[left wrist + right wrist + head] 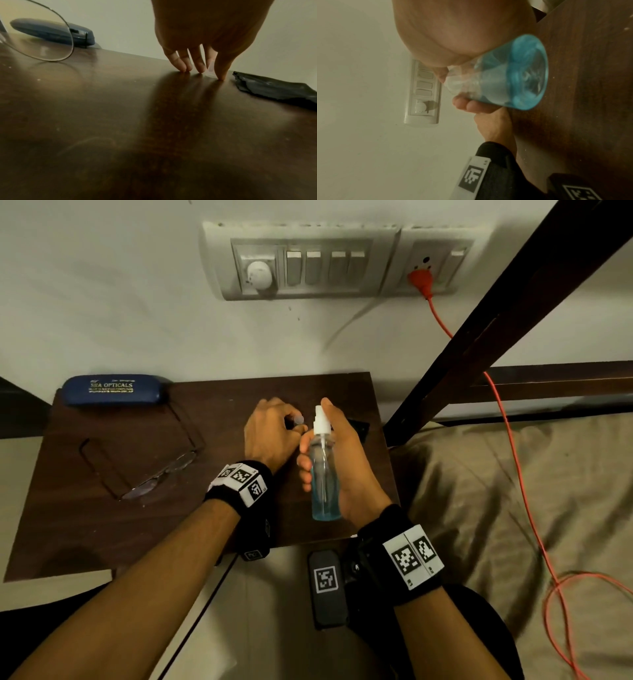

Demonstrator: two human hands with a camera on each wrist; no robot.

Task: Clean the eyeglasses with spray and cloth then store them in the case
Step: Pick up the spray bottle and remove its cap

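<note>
My right hand [346,463] grips a clear spray bottle [323,474] of blue liquid upright above the table, index finger over its white nozzle. The bottle's base [513,75] faces the right wrist camera. My left hand [274,429] pinches the bottle's small clear cap [299,418] just left of the nozzle, its fingertips [199,67] touching the dark wooden table [102,535]. The rimless eyeglasses [161,474] lie unfolded at the table's left, one lens [42,40] close to the left wrist camera. The blue case [111,390] lies shut at the back left. A dark cloth [274,89] lies behind the bottle.
A switch panel [301,265] is on the wall with an orange plug and cord [513,446] running down over the bed sheet [479,491] at right. A dark wooden post [496,316] slants beside the table. A black device [327,587] lies below the table's front edge.
</note>
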